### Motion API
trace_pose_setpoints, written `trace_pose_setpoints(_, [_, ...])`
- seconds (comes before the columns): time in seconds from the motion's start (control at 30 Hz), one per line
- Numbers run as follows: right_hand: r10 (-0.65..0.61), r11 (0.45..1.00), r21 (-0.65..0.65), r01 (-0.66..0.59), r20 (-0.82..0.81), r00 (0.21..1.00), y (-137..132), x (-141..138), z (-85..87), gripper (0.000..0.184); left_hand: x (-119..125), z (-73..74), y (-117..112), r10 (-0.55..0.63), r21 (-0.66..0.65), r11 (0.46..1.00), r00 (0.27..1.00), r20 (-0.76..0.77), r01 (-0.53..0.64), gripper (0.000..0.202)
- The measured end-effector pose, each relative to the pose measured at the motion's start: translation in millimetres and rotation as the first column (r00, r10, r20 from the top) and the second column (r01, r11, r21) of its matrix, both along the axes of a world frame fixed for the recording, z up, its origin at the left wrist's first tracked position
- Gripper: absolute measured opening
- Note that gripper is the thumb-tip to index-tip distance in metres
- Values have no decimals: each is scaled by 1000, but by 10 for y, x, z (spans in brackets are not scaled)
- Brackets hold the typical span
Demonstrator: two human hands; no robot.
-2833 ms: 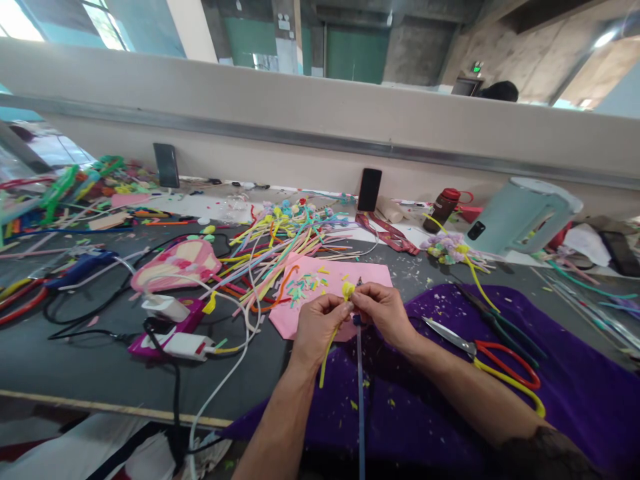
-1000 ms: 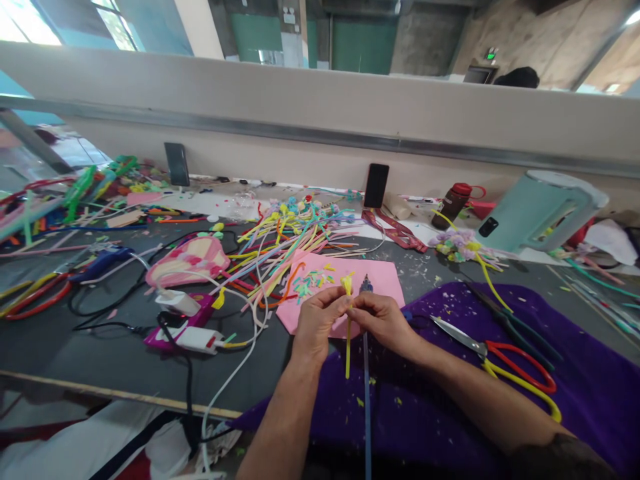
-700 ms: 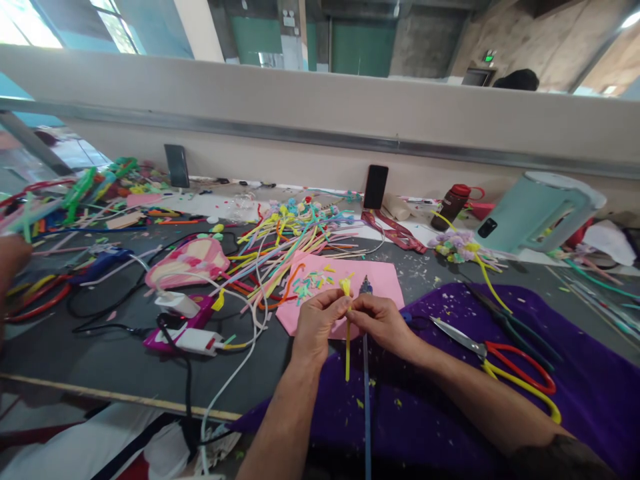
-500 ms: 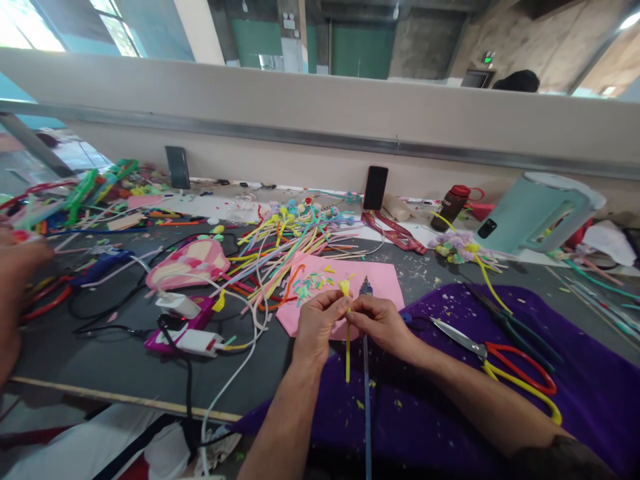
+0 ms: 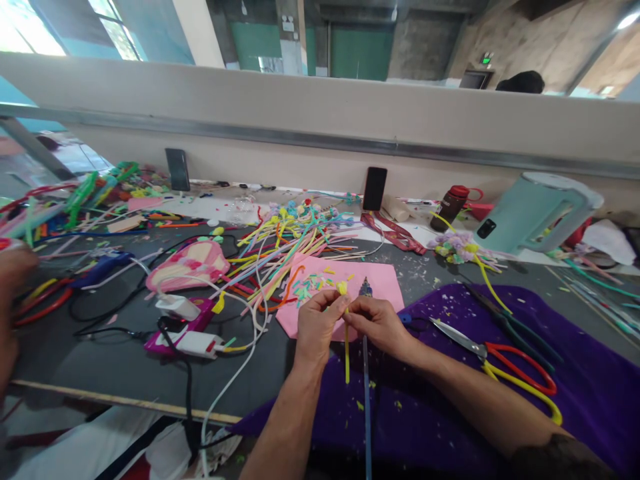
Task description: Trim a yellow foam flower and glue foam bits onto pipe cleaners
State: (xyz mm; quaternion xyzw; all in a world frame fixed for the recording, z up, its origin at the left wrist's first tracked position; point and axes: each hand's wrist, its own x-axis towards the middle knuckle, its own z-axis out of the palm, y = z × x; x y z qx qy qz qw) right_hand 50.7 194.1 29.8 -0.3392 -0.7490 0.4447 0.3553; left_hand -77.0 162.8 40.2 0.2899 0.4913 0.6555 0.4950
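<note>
Between the fingertips of my left hand and my right hand is a yellow pipe-cleaner flower, its small head just above the fingers and its stem hanging down. Both hands are closed in a pinch on it, close together. Behind them lies a pink foam sheet with short cut bits of green, yellow and orange. A thin tool with a dark metal tip stands just beyond my right hand; what it is, I cannot tell. Its pale blue shaft runs down toward me.
Scissors and dark-handled pliers lie on the purple cloth at right. A purple power strip with cables sits left. Behind are coloured pipe-cleaner stems, a bottle and a kettle. Another person's hand is far left.
My two hands stay nearly in place, with the fingers shifting slightly on the yellow flower. The other person's hand at far left has drawn back a little toward the edge.
</note>
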Motion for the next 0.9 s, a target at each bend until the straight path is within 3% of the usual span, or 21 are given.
trace_pose_setpoints(0.2, [0,1000,6,0,16,1000,-4,3,6,20,3,-1,0,2,14,1000,1000,-16,-2,16])
trace_pose_setpoints(0.57, [1,1000,-2,-1,-3,1000,5,1,-7,16,-53,-72,15,-97,2,995,988,119,97,15])
trace_pose_setpoints(0.9, [5,1000,15,-5,-7,1000,-9,7,12,17,-71,-57,15,-96,-12,995,986,134,99,16])
